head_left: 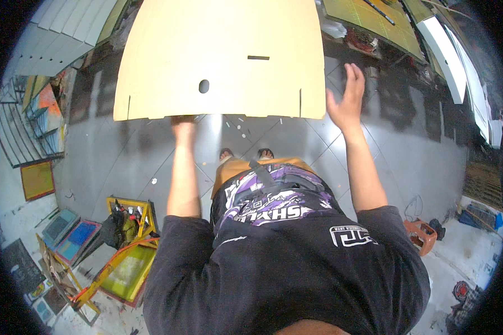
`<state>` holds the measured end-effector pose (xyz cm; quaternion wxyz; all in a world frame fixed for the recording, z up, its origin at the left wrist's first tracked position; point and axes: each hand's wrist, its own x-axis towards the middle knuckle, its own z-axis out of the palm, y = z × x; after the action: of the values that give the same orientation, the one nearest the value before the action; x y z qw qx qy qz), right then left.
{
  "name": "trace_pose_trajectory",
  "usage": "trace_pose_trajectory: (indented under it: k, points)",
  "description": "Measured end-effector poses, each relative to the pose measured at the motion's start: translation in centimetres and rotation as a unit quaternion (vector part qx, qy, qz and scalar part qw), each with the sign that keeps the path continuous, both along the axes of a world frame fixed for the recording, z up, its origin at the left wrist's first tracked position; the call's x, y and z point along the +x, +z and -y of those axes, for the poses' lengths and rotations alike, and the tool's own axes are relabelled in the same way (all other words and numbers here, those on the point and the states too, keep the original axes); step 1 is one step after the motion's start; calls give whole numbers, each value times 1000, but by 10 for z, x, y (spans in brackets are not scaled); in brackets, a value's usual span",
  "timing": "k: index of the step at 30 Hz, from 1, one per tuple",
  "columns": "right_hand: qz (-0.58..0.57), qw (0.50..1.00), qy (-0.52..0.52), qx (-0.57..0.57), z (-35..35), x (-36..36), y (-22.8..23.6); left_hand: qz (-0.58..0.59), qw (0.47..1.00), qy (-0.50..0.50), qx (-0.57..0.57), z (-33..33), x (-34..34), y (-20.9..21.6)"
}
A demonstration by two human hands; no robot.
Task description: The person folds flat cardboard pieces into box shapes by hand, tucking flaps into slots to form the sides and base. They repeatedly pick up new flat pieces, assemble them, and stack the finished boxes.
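Note:
A large pale yellow cardboard sheet point(218, 56) fills the upper middle of the view. It has an oval hole, a short dark slot and slits near its near corners. My left hand point(183, 126) reaches under the near edge of the sheet, left of centre; its fingers are hidden beneath, so their grip does not show. Beside the sheet's right edge, my right hand point(349, 106) is open, its fingers stretched away from me and the thumb close to the edge. Nothing is held in it.
Dark tiled floor point(296, 131) with small white scraps lies below. On the left are framed screens point(129, 271) and a yellow frame stand point(151, 218). An orange plastic stool point(422, 237) stands at right. White panels point(444, 61) lean at far right; yellow-green boards point(374, 25) lie beyond.

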<state>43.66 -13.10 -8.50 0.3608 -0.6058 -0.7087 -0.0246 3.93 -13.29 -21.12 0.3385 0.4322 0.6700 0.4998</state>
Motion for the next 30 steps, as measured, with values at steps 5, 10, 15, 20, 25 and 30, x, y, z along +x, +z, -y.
trace_pose_trajectory:
  k: [5,10,15,20,25,30]
  points:
    - [-26,977,198,73,-17,-14,-8,-412,869,214,170,18,-107,74]
    - [-86,955,285,18,-41,-22,5,-663,731,-63,151,5,-126,140]
    - [-127,944,303,11,-55,-21,0,-704,688,-86,157,23,-121,145]
    - [-10,972,232,36,-55,-12,11,-668,709,-159,161,33,-96,141]
    - [66,977,204,16,-20,-9,32,-590,736,-297,145,12,-62,166]
    - [175,964,175,-99,12,-26,61,-533,755,-380,39,4,-48,217]
